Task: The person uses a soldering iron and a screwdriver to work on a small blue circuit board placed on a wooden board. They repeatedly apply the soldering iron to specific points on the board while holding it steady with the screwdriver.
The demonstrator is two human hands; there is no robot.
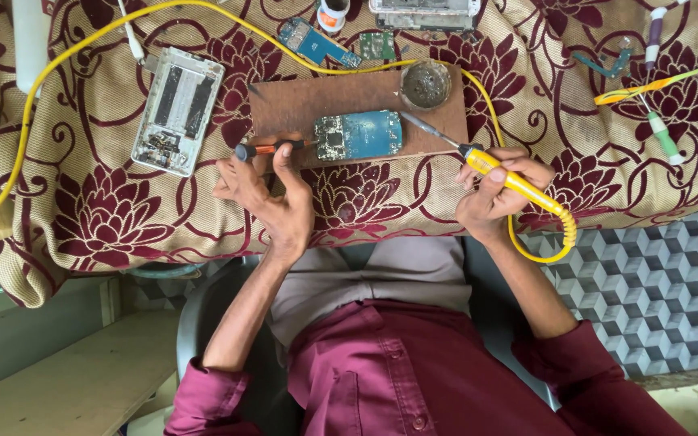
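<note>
A brown rectangular wooden board point(300, 101) lies on the tabletop point(82, 210), which is covered by a beige cloth with a dark red flower pattern. On the board's near half rests a blue phone circuit board point(359, 135), lying flat. At the wooden board's far right corner sits a small round metal tin point(425, 84) with dark residue inside.

The left hand point(264, 194) is closed around a small screwdriver with an orange and black handle point(267, 148), held at the wooden board's near left edge, its tip pointing at the left end of the blue circuit board. The right hand point(498, 190) grips a yellow-handled soldering iron point(510, 179) just off the wooden board's near right corner; its metal tip point(426, 131) reaches over the board, just right of the circuit board and apart from it. The iron's yellow cord point(82, 44) loops away around the far side of the wooden board.

Left of the wooden board lies an opened white phone casing point(176, 111). Beyond its far edge lie another small blue circuit board point(317, 42) and a small green one point(377, 45).
</note>
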